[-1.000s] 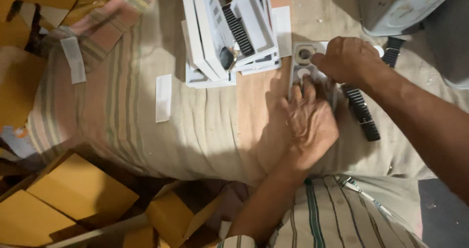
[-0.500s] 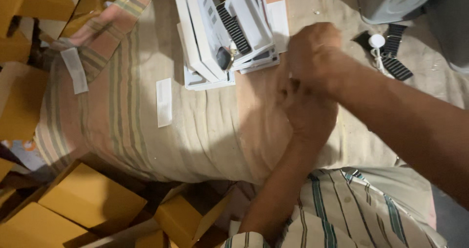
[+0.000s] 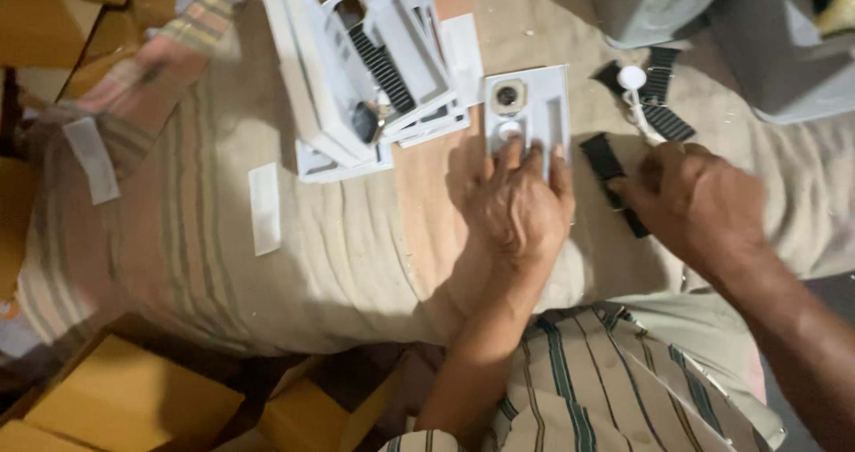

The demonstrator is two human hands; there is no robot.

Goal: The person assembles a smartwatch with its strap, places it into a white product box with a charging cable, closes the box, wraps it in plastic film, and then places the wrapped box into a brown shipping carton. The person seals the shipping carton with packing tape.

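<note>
A white plastic tray [image 3: 545,105] lies on the striped cloth, with a square watch body [image 3: 508,96] seated in its upper left recess. My left hand [image 3: 519,204] rests flat on the tray's lower end, fingers spread and pressing it down. To the right, my right hand [image 3: 688,201] closes its fingers around a black ridged watch strap [image 3: 606,165] lying on the cloth. Two more black straps [image 3: 663,105] and a white round charger disc with its cable [image 3: 631,80] lie just beyond that hand.
A pile of white trays [image 3: 356,69] holding a strap and watch bodies sits at upper centre. White paper strips [image 3: 264,207] lie on the cloth [image 3: 267,309] at left. Yellow cartons [image 3: 125,399] crowd the lower left and upper left. Grey boxes [image 3: 784,51] stand at upper right.
My right hand has left the tray and moved right to the black strap. The tray with the watch body is now uncovered, and my left hand holds its lower end.
</note>
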